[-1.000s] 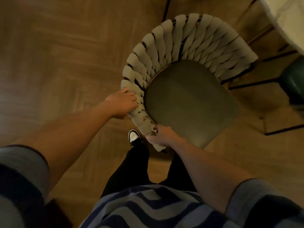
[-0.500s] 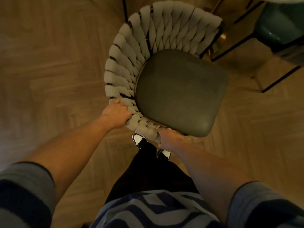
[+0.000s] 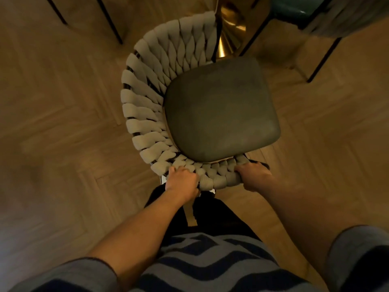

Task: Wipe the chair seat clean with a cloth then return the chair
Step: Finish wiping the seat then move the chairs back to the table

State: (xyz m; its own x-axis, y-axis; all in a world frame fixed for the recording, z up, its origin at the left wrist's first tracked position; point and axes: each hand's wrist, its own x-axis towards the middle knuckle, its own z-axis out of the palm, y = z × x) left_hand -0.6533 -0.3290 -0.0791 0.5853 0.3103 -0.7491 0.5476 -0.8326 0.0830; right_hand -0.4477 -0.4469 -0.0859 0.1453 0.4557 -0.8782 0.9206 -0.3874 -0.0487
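Chair: a chair (image 3: pixel 202 106) with a dark grey-green padded square seat (image 3: pixel 221 110) and a curved backrest of thick beige woven straps (image 3: pixel 147 106) stands on the floor directly in front of the person, the backrest curving round the left and near sides.
Left hand: the left hand (image 3: pixel 182 182) is clenched over the woven rim at the near left, fingers curled onto the straps.
Right hand: the right hand (image 3: pixel 253 175) grasps the woven rim at the near right, by the seat's near corner.
Floor: light brown wooden herringbone parquet (image 3: pixel 63 127).
Beyond the chair: a shiny brass-coloured cone-shaped base (image 3: pixel 229 28) rises just past the backrest's far end, touching or close behind it; I cannot tell which.
Far right: a teal-seated chair with thin black metal legs (image 3: pixel 324 57) stands near the seat's far corner.
Far left: 2 thin black legs (image 3: pixel 111 22) stand well apart from the chair.
Person: striped blue and dark sweater (image 3: pixel 206 264), dark trousers below.
Cloth: not visible.
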